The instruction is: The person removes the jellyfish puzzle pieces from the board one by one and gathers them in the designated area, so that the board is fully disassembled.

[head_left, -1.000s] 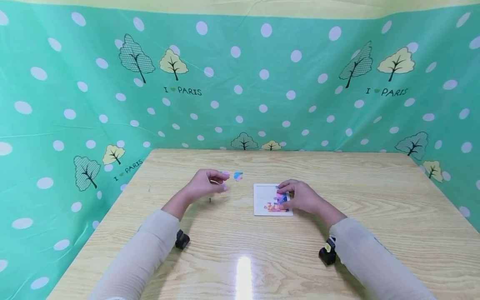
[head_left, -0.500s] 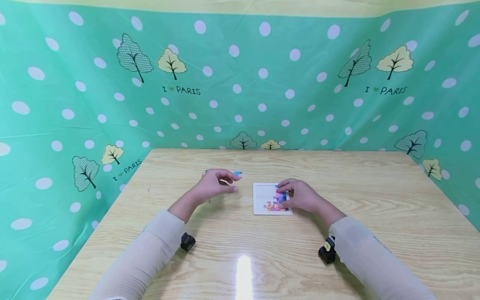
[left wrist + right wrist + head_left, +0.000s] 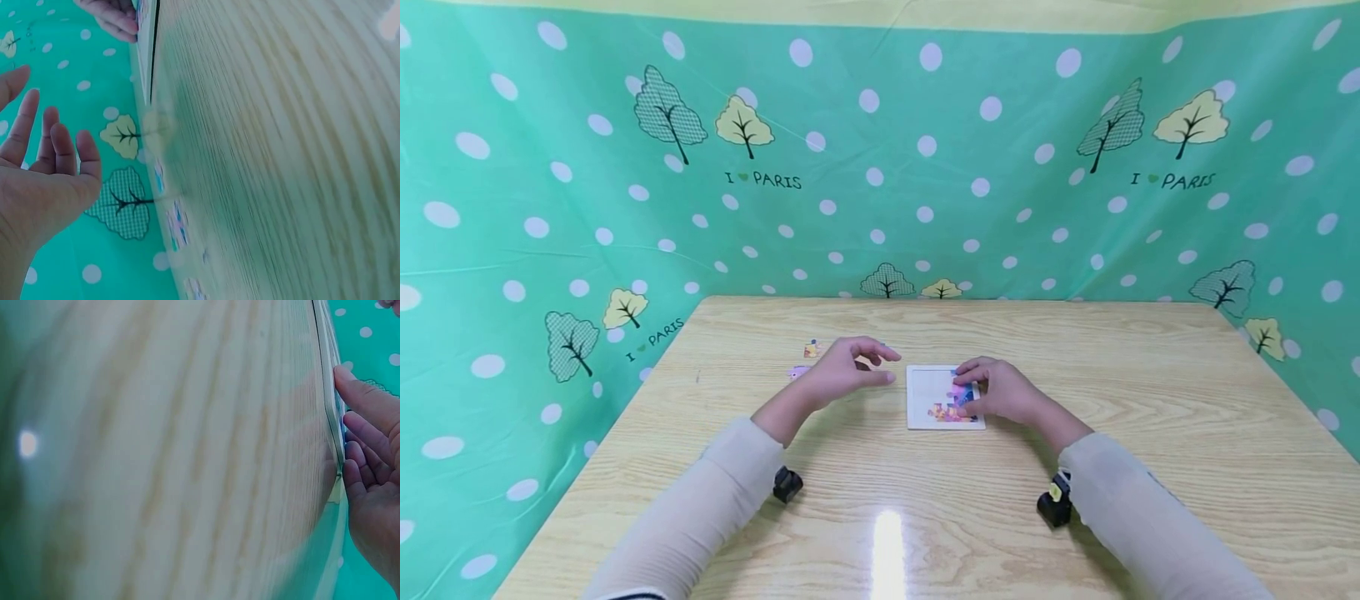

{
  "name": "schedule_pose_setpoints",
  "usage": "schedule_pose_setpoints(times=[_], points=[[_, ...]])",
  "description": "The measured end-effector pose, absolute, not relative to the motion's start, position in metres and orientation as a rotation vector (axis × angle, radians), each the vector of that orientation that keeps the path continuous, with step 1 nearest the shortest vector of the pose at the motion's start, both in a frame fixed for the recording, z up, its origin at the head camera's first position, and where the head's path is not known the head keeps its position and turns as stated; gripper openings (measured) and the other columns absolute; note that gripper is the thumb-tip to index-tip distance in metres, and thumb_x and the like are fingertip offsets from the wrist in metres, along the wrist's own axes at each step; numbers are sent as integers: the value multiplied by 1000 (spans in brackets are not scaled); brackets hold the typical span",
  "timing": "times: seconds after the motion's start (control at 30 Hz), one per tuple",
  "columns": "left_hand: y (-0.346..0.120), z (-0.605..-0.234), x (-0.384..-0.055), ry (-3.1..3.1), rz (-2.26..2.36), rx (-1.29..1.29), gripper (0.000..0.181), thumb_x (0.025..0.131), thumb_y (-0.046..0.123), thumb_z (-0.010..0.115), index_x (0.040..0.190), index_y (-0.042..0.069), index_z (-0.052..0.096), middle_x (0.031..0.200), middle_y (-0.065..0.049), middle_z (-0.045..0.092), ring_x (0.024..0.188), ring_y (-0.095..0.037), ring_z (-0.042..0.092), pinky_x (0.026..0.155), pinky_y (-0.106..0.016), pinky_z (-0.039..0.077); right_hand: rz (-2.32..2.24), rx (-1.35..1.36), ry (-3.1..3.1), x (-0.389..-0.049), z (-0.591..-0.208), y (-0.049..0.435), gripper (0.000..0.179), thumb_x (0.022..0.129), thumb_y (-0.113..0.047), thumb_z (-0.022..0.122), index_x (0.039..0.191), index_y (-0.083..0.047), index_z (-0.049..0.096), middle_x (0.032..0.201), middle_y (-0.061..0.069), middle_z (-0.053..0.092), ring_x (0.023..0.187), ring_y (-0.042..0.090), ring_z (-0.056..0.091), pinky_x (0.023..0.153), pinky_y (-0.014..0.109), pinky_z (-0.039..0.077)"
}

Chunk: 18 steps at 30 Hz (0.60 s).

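A square white puzzle tray (image 3: 928, 387) lies on the table, with joined pink, blue and orange puzzle pieces (image 3: 945, 414) along its right and lower parts. My right hand (image 3: 1006, 393) rests on the tray's right side, thumb and fingertips touching the pieces and covering some of them. In the right wrist view, the thumb (image 3: 369, 403) lies against the tray's face. Left of the tray, my left hand (image 3: 848, 371) hovers above the table, thumb and fingers apart. No piece shows between the fingers of the left hand (image 3: 47, 181) in the left wrist view.
Loose puzzle pieces lie behind the left hand: an orange one (image 3: 812, 348), a purple one (image 3: 797, 372) and a blue one (image 3: 882, 345), mostly hidden. The wooden table (image 3: 880, 467) ends at a green dotted cloth (image 3: 880, 167). A black wrist camera (image 3: 1055, 502) hangs under the right sleeve.
My left hand has moved right toward the tray, uncovering the orange and purple pieces and covering most of the blue one. The right hand and tray stay in place.
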<state>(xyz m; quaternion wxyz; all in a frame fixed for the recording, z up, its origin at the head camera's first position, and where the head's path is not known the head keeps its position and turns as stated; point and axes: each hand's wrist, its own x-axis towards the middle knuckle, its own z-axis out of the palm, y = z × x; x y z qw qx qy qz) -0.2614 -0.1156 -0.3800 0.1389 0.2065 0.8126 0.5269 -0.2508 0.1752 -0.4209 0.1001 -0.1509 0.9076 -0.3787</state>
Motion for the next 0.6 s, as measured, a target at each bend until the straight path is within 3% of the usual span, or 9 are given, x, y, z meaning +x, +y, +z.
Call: schedule_pose_setpoints(times=[0.27,0.6], points=[[-104,-381,-260,2329,1477,670,37,81,17,79,116,8,71,119,-1,59,112,-35,46,82,-35,48,-1106,-457,2683,-251,-421,176,44,77,-18,84,117,-5,71,132,8,57,131,33,43,110,50,32],[-85,-385,-255,2283,1399,781,35,83,17,78,115,7,71,121,1,59,114,-35,46,86,-36,47,-1089,-469,2678,-252,-421,176,41,79,-19,83,117,-6,71,133,9,57,131,34,42,110,52,31]])
